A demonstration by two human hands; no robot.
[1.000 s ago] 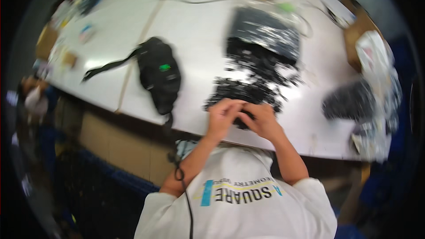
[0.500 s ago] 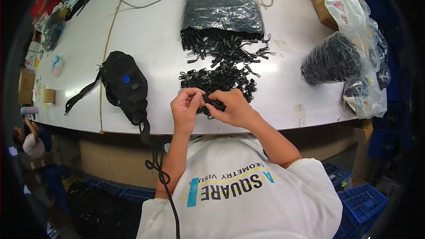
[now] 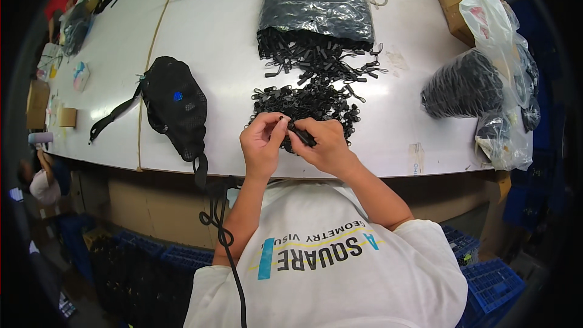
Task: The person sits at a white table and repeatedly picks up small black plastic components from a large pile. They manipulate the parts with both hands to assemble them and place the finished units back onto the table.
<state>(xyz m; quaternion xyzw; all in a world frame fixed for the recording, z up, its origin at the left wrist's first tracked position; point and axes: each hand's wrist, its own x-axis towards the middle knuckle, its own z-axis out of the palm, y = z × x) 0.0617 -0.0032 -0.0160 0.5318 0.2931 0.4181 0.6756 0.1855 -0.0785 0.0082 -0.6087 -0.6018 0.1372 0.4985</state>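
Note:
My two hands meet over the near edge of a pile of small black clip-like parts point(image 3: 310, 102) on the white table. In my right hand point(image 3: 328, 146), several slim black pieces point(image 3: 305, 136) are gripped under the curled fingers. The thumb and forefinger of my left hand point(image 3: 262, 144) pinch together right beside them, at a small dark part too tiny to make out. Just beyond the pile, black cord zipper pulls point(image 3: 316, 61) with thin loops spill from the mouth of a clear plastic bag point(image 3: 319, 12) full of them.
A black mesh bag point(image 3: 176, 109) with a strap lies to the left. At the right stand a wrapped black bundle point(image 3: 464, 88), plastic bags point(image 3: 486, 21) and a cardboard box point(image 3: 455, 0). A black cable point(image 3: 226, 237) hangs by my left arm. Another person point(image 3: 45, 182) is at the far left.
The view has shifted a little, so the table things sit slightly right and higher. My hands stay together over the pile, fingers slightly rearranged around the small parts.

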